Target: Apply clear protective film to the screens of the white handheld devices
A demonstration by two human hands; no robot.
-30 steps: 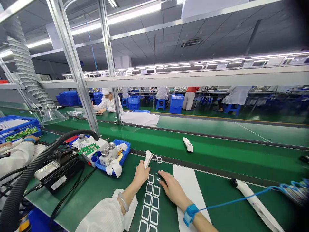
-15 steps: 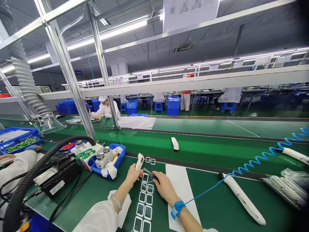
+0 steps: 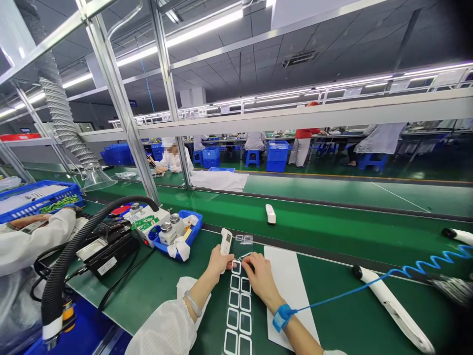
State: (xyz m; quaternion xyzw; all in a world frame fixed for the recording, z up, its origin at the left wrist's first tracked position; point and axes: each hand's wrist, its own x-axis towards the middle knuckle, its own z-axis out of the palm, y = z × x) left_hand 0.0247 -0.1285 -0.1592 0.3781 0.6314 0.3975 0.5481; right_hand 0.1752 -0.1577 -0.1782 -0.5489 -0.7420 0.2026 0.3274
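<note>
White handheld device point(image 3: 226, 239) sat in the left hand's point(image 3: 217, 262) closed grip, beside the framed pieces point(image 3: 234, 298). The right hand's point(image 3: 260, 276) fingertips bunched over them, hold unclear. Seemingly, piece handling was underway; next called for a delicate pinch.

Frames point(image 3: 234, 299) are lying in two columns on the bench point(image 3: 340, 315). A sheet point(image 3: 288, 281) is lying to their right. Bottles point(image 3: 168, 235) are standing in a tray point(image 3: 198, 228) to their rear left. Behind the sheet, a device point(image 3: 270, 215) is resting on the belt point(image 3: 332, 222).
</note>
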